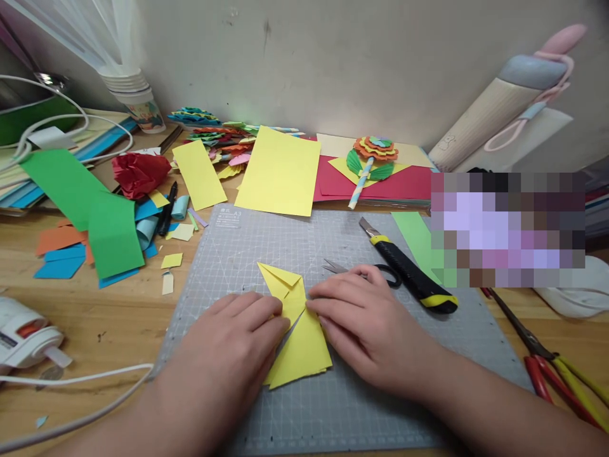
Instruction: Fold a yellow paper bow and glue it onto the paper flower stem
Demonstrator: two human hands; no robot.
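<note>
Forearms (495, 388) lay nearest the camera, ending in the left grip (242, 339) and right grip (364, 320) above a gray cutting mat (361, 419) on the wooden tabletop (133, 324). Between them sat the folded yellow paper (304, 355), its long axis running from eleven o'clock, at the pointed tip, to five. It lay between two and three o'clock from the left grip, which covered more of it, and at nine from the right grip, touching its edge. Whether either pinched the sheet, I could not tell. "A3" was readable near the mat's eleven o'clock corner; smaller print there was not.

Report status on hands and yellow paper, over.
Left hand, right hand: both on folded yellow paper. Paper lies on gray cutting mat. Scissors partly hidden behind right hand.
</note>
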